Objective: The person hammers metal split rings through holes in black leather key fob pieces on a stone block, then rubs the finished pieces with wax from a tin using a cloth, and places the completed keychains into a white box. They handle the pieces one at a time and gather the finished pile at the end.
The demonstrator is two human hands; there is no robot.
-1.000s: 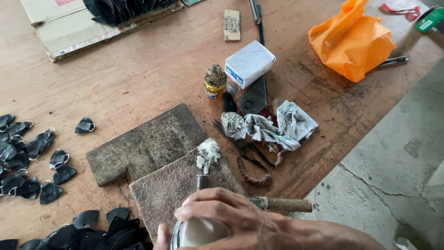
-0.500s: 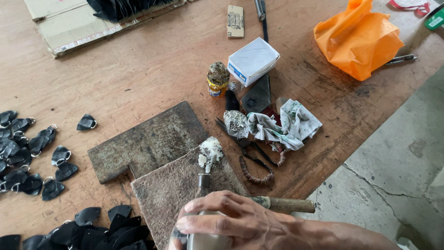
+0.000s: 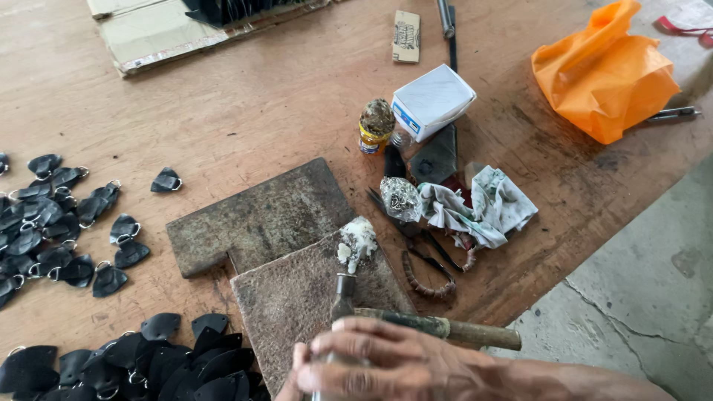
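Note:
My right hand (image 3: 386, 365) reaches in from the bottom right and is closed over a silvery metal object (image 3: 327, 361) that it almost hides. It sits at the near edge of a worn brown leather pad (image 3: 297, 297). Just beyond the fingers a hammer (image 3: 438, 328) with a wooden handle lies on the pad, its head pointing away from me. A lump of white wax (image 3: 356, 241) rests at the pad's far corner. My left hand is out of sight.
A dark stone slab (image 3: 260, 219) lies behind the pad. Several black leather tabs with rings (image 3: 67, 230) are scattered at left and piled at bottom left (image 3: 148, 364). A rag (image 3: 479, 208), scissors (image 3: 416, 241), small jar (image 3: 375, 126), white box (image 3: 433, 100) and orange bag (image 3: 605, 70) sit to the right. Table edge (image 3: 594, 245) drops to concrete floor.
My right hand has slid lower and closed further over the silvery object, which now barely shows. The view has shifted slightly.

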